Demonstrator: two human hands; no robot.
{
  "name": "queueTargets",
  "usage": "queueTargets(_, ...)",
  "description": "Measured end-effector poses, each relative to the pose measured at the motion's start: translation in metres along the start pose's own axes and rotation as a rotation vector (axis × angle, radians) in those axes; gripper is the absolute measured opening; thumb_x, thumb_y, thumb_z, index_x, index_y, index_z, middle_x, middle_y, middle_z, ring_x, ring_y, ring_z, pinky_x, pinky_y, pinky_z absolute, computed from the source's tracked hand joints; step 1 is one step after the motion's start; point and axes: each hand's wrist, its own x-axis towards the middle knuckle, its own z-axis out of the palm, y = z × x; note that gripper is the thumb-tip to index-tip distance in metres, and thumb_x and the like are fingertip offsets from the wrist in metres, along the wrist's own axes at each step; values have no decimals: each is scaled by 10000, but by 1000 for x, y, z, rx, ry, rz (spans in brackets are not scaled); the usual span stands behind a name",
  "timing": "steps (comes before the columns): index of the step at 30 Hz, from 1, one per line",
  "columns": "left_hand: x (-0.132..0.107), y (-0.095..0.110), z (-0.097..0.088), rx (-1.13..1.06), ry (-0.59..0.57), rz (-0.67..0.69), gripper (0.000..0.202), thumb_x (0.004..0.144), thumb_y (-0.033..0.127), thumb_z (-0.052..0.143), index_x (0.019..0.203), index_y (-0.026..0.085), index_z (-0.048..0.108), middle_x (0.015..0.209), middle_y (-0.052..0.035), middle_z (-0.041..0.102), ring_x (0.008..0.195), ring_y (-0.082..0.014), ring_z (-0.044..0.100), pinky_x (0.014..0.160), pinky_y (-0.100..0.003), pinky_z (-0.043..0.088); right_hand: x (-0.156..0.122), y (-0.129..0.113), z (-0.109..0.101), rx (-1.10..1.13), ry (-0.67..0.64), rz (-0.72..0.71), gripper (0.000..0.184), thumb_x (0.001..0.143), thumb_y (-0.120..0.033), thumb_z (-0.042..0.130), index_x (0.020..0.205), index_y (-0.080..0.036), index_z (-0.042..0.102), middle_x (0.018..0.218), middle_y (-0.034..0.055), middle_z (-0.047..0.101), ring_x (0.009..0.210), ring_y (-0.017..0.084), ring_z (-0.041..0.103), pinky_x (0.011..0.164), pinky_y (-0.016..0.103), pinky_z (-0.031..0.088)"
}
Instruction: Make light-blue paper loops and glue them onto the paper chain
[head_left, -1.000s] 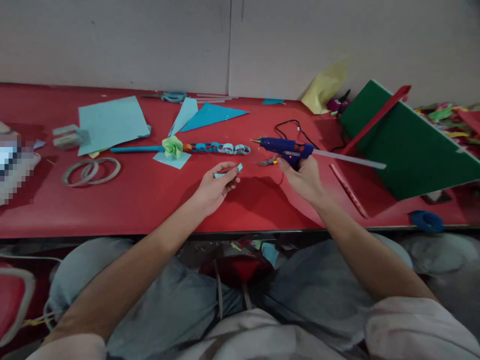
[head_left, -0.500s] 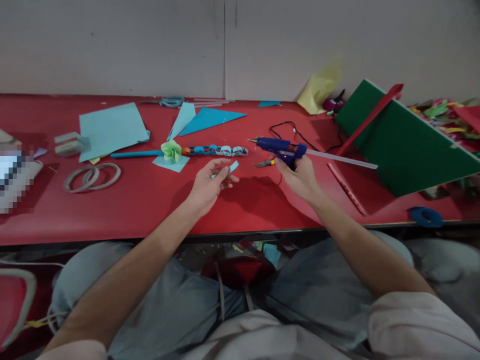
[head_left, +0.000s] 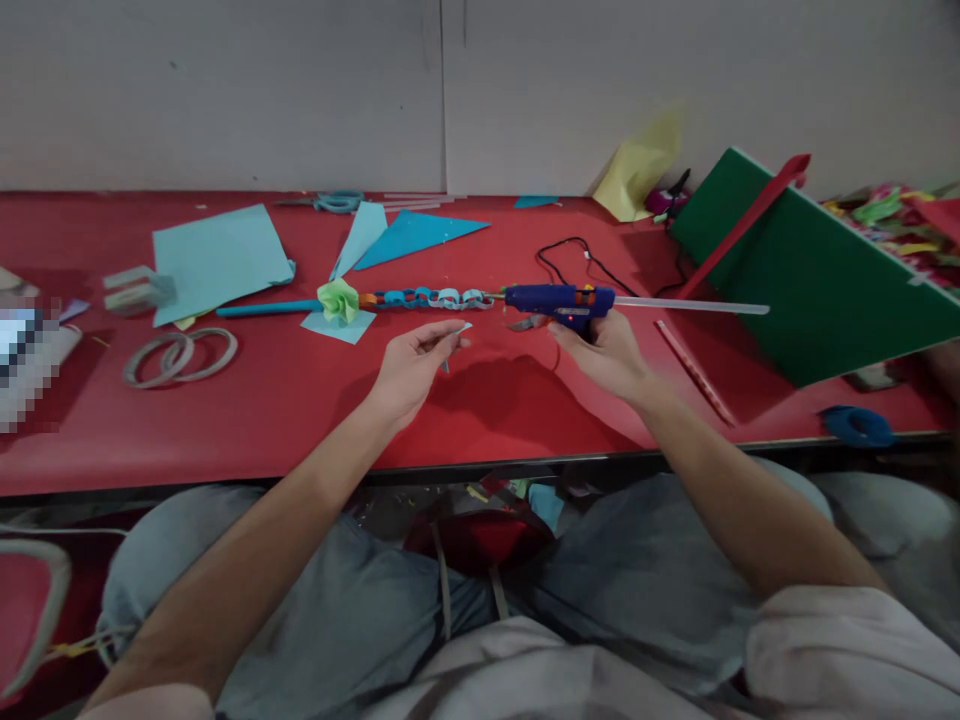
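Note:
My right hand grips a blue hot glue gun with a clear glue stick out of its back. Its nozzle points left at the end of a blue paper chain lying on the red table. My left hand pinches a small light blue paper strip just below the chain. A green paper rose on a blue stem sits at the chain's left end.
Light blue paper sheets, a blue triangle and scissors lie at the back. Tape rings rest at the left. A green board with a red strip leans at the right. The gun's black cord loops behind.
My right hand has moved the glue gun left and levelled it, so the nozzle now meets the chain's end. My left hand has turned the paper strip and drawn it slightly back.

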Motion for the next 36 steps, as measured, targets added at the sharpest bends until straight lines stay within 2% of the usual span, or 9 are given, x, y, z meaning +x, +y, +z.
queueTargets(3, -1, 1, 1, 47, -23, 62, 273, 826, 347, 856, 1046, 192, 811, 977, -73, 818, 937, -192, 768, 916, -346, 602, -2, -5, -5, -14, -71, -16, 331, 944, -542, 701, 1071, -248, 782, 1024, 76, 823, 915, 272, 764, 838, 438, 644)
queueTargets(6, -3, 2, 2, 132, -20, 136, 284, 854, 387, 833, 1054, 190, 789, 1044, -89, 822, 944, -211, 784, 922, -377, 621, -2, -7, -12, -33, -145, -52, 400, 962, -614, 664, 1072, -250, 787, 1011, 76, 824, 920, 269, 766, 839, 418, 640)
queueTargets(9, -3, 4, 1, 204, -25, 253, 311, 861, 403, 833, 1080, 192, 768, 1130, -100, 821, 1055, -230, 783, 1009, -398, 611, -1, -8, -20, -85, -207, -106, 506, 980, -694, 594, 1055, -232, 785, 987, 81, 815, 928, 265, 758, 846, 399, 623)
queueTargets(12, -2, 6, 0, 246, -70, 325, 395, 863, 423, 844, 1172, 205, 728, 1188, -105, 817, 1175, -251, 759, 1074, -423, 592, -1, -6, -25, -149, -213, -124, 596, 993, -747, 520, 1025, -206, 768, 946, 87, 792, 863, 246, 726, 794, 380, 596)
queueTargets(15, -3, 8, -1, 264, -111, 328, 433, 879, 448, 836, 1219, 213, 708, 1200, -112, 815, 1207, -266, 751, 1077, -437, 594, -2, -3, -28, -212, -189, -109, 634, 989, -780, 487, 961, -200, 740, 887, 86, 747, 795, 237, 673, 758, 385, 560)
queueTargets(22, -8, 13, 4, 218, -68, 256, 408, 863, 384, 857, 1214, 222, 727, 1231, -107, 806, 1258, -272, 726, 1098, -421, 577, -3, -1, -30, -216, -179, -12, 609, 914, -837, 558, 804, -247, 661, 755, 54, 633, 755, 239, 596, 728, 378, 498)
queueTargets(27, -8, 14, 4, 217, -67, 253, 389, 860, 347, 857, 1206, 222, 731, 1222, -105, 807, 1258, -275, 723, 1081, -419, 584, -2, -2, -30, -276, -167, -44, 660, 911, -876, 502, 706, -252, 570, 643, 26, 537, 617, 189, 487, 626, 360, 439)
queueTargets(32, -8, 13, 4, 205, -73, 254, 394, 857, 359, 861, 1204, 224, 731, 1215, -105, 807, 1260, -277, 723, 1097, -431, 578, -3, -4, -31, -310, -162, -52, 660, 927, -861, 487, 673, -258, 567, 610, 29, 531, 590, 194, 498, 613, 369, 457)
queueTargets(36, -8, 14, 4, 195, -87, 268, 405, 848, 390, 876, 1190, 226, 732, 1215, -103, 810, 1257, -280, 727, 1095, -432, 579, -2, -8, -31, -295, -149, -61, 685, 904, -888, 488, 709, -246, 624, 632, 37, 578, 590, 192, 515, 605, 365, 454)
